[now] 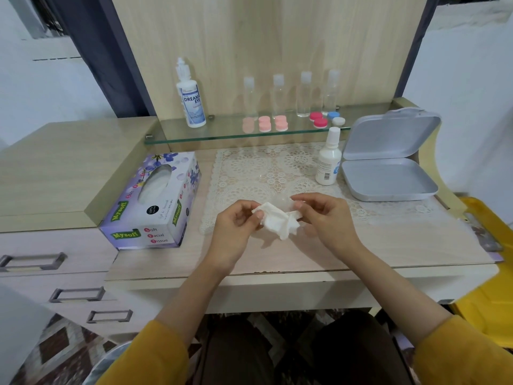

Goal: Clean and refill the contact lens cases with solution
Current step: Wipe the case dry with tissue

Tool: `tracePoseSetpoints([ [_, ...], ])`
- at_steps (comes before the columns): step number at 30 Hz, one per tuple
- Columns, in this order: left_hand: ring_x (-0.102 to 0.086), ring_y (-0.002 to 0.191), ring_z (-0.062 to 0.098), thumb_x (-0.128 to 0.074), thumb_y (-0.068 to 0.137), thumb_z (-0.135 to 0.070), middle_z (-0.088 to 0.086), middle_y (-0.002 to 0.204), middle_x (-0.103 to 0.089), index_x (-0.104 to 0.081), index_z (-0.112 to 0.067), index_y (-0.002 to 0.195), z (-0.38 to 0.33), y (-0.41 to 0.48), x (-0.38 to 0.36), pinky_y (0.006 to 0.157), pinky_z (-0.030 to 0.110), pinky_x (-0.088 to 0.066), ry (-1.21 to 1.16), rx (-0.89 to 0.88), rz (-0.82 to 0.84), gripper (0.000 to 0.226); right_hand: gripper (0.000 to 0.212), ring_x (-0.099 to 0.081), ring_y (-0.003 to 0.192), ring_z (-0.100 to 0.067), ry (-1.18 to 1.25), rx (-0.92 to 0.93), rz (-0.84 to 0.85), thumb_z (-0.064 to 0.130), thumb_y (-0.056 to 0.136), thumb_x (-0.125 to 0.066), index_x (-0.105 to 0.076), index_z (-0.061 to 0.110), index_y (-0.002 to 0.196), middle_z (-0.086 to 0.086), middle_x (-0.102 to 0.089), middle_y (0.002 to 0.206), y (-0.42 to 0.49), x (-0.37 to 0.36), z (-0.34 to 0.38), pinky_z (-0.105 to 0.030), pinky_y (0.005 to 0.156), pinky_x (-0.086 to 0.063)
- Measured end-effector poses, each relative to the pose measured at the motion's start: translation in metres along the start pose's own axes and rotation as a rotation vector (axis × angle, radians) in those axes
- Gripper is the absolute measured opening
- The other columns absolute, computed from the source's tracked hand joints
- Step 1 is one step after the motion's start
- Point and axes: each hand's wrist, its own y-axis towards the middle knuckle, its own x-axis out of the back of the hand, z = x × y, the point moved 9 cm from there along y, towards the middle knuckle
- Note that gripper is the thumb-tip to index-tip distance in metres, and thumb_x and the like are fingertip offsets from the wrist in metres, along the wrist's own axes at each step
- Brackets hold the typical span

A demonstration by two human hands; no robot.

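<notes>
Head view: your left hand [236, 223] and right hand [326, 215], fingers curled, both pinch a crumpled tissue [279, 222], probably readying it for wiping.

The tissue box [151, 201] blocks the left of the table [388, 245]. A white bottle [329, 159] and an open grey tin [388, 176], just beside each other, block the right rear. Between them the lace mat [263, 170] lies bare up to the glass shelf [222, 136] overhanging the back. The left hand [236, 229] and right hand [327, 218] hold a tissue [277, 220] over the front middle.
</notes>
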Motion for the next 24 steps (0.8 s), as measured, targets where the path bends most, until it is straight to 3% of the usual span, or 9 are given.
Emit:
tracePoseSetpoints([
  [2,-0.064,0.076,0.009,-0.051,0.089,0.002,0.005,0.083,-0.064,-0.055,-0.009,0.084,0.001,-0.001,-0.004,0.068,0.019,-0.054,-0.053,0.031,0.034,0.013,0.016,-0.067,0.070,-0.013,0.018,-0.018,0.006,0.005,0.083,-0.064,-0.070,0.018,0.089,-0.001,-0.070,0.083,0.001,-0.001,0.000,-0.028,0.074,-0.056],
  [4,-0.064,0.072,0.006,-0.051,0.089,0.002,0.002,0.080,-0.064,-0.054,-0.010,0.083,0.001,0.000,-0.004,0.064,0.018,-0.052,-0.040,0.051,0.038,0.014,0.018,-0.066,0.063,-0.004,0.002,-0.017,0.027,0.003,0.084,-0.063,-0.069,0.010,0.099,-0.002,-0.069,0.080,0.001,-0.001,0.001,-0.016,0.064,-0.052],
  [6,-0.060,0.076,0.008,-0.051,0.089,0.001,0.001,0.080,-0.062,-0.055,-0.011,0.081,0.003,0.002,-0.003,0.064,0.018,-0.050,-0.003,0.062,0.035,0.015,0.021,-0.061,0.054,0.004,-0.048,-0.007,0.063,0.002,0.085,-0.061,-0.066,0.008,0.105,-0.004,-0.068,0.074,0.000,-0.004,0.003,-0.008,0.053,-0.042],
  [8,-0.056,0.077,0.011,-0.054,0.090,-0.006,0.001,0.080,-0.060,-0.059,-0.013,0.081,0.002,0.005,-0.002,0.066,0.020,-0.046,0.062,0.041,0.043,0.013,0.023,-0.061,0.054,0.005,-0.074,-0.003,0.083,0.001,0.086,-0.060,-0.065,0.009,0.107,-0.003,-0.067,0.070,0.000,-0.005,0.004,-0.007,0.051,-0.039],
  [12,-0.051,0.071,0.008,-0.066,0.080,-0.009,0.001,0.078,-0.063,-0.069,-0.018,0.080,-0.005,0.005,-0.002,0.066,0.018,-0.041,0.192,-0.030,0.053,0.009,0.024,-0.068,0.061,-0.008,-0.106,0.006,0.107,-0.002,0.086,-0.059,-0.065,0.015,0.101,-0.007,-0.061,0.073,-0.001,-0.008,0.003,-0.014,0.064,-0.048],
  [17,-0.053,0.067,0.006,-0.079,0.066,-0.008,-0.004,0.069,-0.055,-0.065,-0.029,0.090,-0.011,0.012,0.002,0.065,0.013,-0.044,0.269,-0.062,-0.015,0.035,0.027,-0.068,0.059,-0.013,-0.139,0.038,0.179,-0.006,0.084,-0.059,-0.064,0.021,0.085,-0.006,-0.060,0.068,-0.009,-0.017,0.005,-0.019,0.069,-0.050],
  [20,-0.054,0.071,0.008,-0.081,0.063,-0.012,-0.006,0.078,-0.059,-0.066,-0.029,0.093,-0.011,0.014,0.000,0.069,0.014,-0.046,0.323,-0.058,-0.013,0.038,0.030,-0.069,0.062,-0.021,-0.121,0.051,0.168,-0.007,0.083,-0.059,-0.064,0.022,0.083,-0.015,-0.062,0.070,-0.009,-0.018,0.005,-0.032,0.076,-0.052],
  [22,-0.061,0.080,0.011,-0.081,0.065,-0.015,-0.007,0.092,-0.066,-0.068,-0.026,0.101,-0.007,0.015,-0.003,0.076,0.019,-0.050,0.320,-0.007,0.028,0.039,0.030,-0.069,0.062,-0.023,-0.104,0.056,0.158,-0.008,0.083,-0.058,-0.065,0.022,0.083,-0.026,-0.062,0.075,-0.009,-0.016,0.006,-0.035,0.076,-0.053],
  [24,-0.065,0.085,0.013,-0.078,0.069,-0.013,-0.002,0.092,-0.070,-0.070,-0.021,0.099,-0.003,0.014,-0.009,0.078,0.021,-0.051,0.295,0.035,0.085,0.032,0.028,-0.069,0.062,-0.023,-0.095,0.067,0.156,-0.008,0.083,-0.058,-0.065,0.020,0.084,-0.030,-0.062,0.078,-0.009,-0.016,0.008,-0.035,0.075,-0.054],
])
